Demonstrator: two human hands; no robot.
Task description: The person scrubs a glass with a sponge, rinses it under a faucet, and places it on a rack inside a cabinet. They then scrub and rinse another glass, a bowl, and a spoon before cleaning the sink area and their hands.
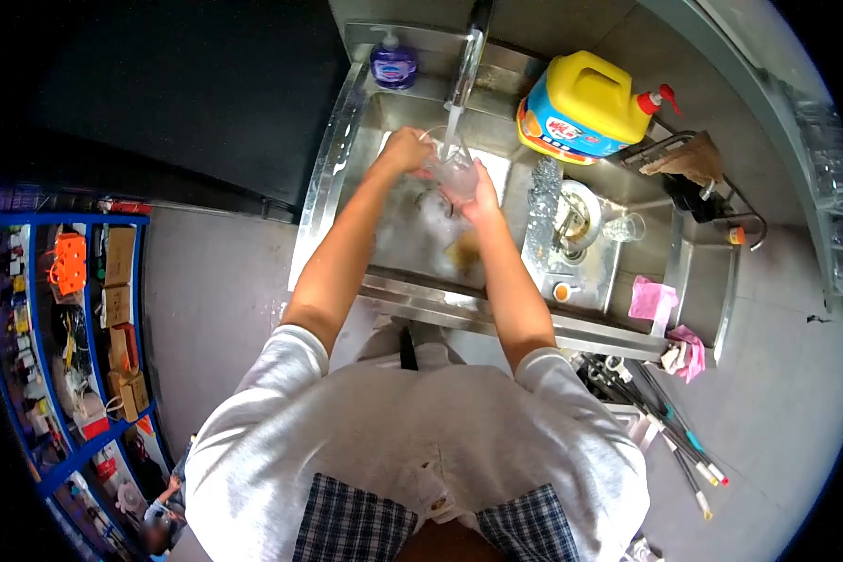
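Note:
Running water from the faucet (468, 70) falls into a clear glass (456, 176) held over the left sink basin. My right hand (479, 199) wraps around the glass from the right and below. My left hand (406, 152) is closed at its left side, near the rim, with the fingertips partly hidden. Beneath both hands, soapy water fills the basin (398, 248), and a yellowish item (463, 251), perhaps a sponge, lies in the suds.
A purple soap bottle (393, 66) stands at the back left. A large yellow detergent jug (585, 108) is at the back right. The right basin holds a white bowl (581, 214), another glass (625, 228) and a pink cloth (651, 298). Poles (674, 436) lean below; blue shelving (84, 220) is left.

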